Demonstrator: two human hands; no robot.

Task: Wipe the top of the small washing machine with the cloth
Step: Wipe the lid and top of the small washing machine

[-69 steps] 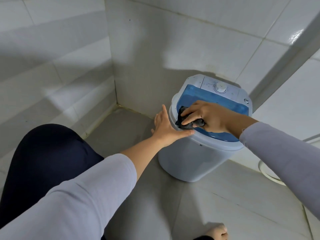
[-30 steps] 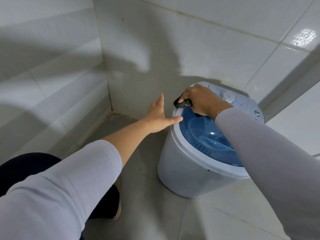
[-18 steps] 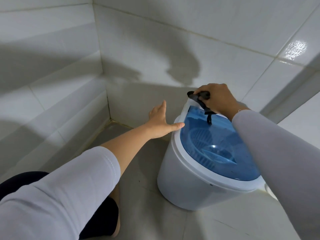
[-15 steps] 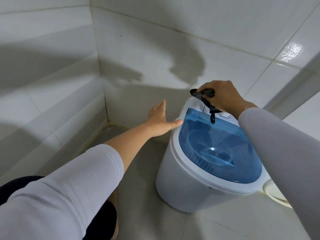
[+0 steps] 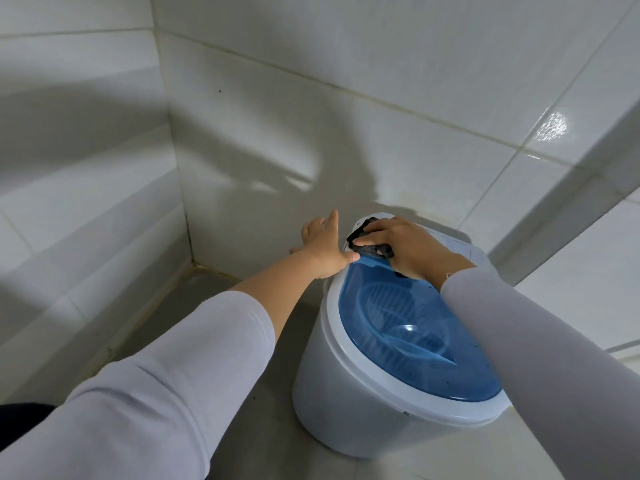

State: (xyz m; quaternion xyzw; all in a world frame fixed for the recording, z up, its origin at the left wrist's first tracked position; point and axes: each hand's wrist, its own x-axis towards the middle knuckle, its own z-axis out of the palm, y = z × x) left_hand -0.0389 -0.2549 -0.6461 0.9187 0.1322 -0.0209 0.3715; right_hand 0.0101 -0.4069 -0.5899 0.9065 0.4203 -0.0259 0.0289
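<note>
Only unreadable specks mark the washing machine (image 5: 349,403); right hand (image 5: 405,249) presses cloth (image 5: 369,249).

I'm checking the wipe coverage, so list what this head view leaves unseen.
- Control panel of the washing machine: mostly hidden by the right hand.
- Cloth: largely under the right hand's fingers.
- Left hand: its fingers on the machine's far side are hidden.
- Specks on the blue lid: too small to identify.
</note>
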